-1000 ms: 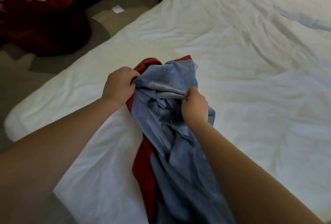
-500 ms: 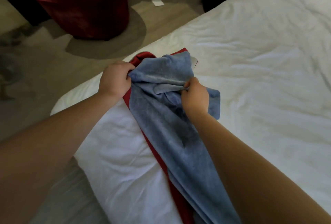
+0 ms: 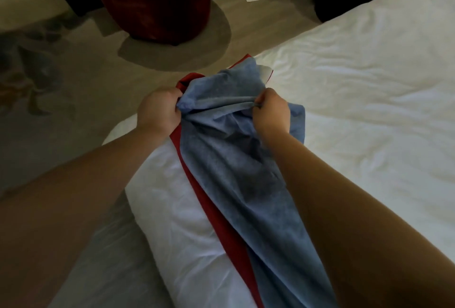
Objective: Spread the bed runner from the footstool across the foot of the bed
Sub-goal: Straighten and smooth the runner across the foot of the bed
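Vs 1 s ago the bed runner [image 3: 231, 174] is less bunched: the hands have drawn apart and its top edge is taut btw them, so unfolding has started but spreading isn't done. Left hand [image 3: 158, 110] fists the edge, right hand [image 3: 270, 113] pinches it. Runner lies centre-frame on the bed [image 3: 369, 91] corner.

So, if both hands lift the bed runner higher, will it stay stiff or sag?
Probably floppy: the bed runner bunches into folds between the left hand and the right hand. Likely light for its size, since finger pinches alone raise its end.
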